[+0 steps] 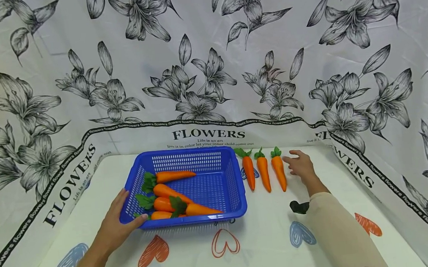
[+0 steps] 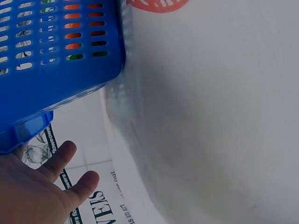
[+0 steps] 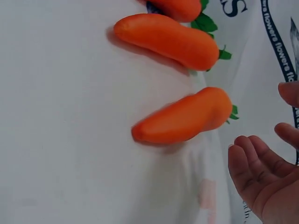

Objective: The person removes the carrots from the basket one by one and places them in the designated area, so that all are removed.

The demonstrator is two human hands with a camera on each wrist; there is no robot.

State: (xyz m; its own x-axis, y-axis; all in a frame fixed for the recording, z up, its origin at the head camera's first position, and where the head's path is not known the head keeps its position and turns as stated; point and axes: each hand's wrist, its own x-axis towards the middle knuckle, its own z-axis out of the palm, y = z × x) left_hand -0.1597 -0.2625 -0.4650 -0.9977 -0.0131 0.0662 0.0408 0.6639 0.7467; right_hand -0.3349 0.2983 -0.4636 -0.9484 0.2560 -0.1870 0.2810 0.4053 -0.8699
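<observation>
A blue plastic basket (image 1: pixel 233 182) with slotted walls stands on the table, holding several orange carrots (image 1: pixel 175 176) with green tops in its left and front part. At its front-left corner is my left hand (image 1: pixel 111 225), thumb along the rim and fingers at the left side. The left wrist view shows two fingers of that hand (image 2: pixel 42 186) stretched out and spread. Right of the basket, three carrots lie in a row; the rightmost carrot (image 1: pixel 279 172) is nearest my right hand (image 1: pixel 301 166). In the right wrist view, the right hand (image 3: pixel 266 182) holds nothing, its fingers loosely bent beside that carrot's leafy end.
A white cloth with printed hearts covers the table (image 1: pixel 261 239). Behind and at both sides hangs a white curtain (image 1: pixel 210 87) with black flower drawings and lettering, close to the table's back edge.
</observation>
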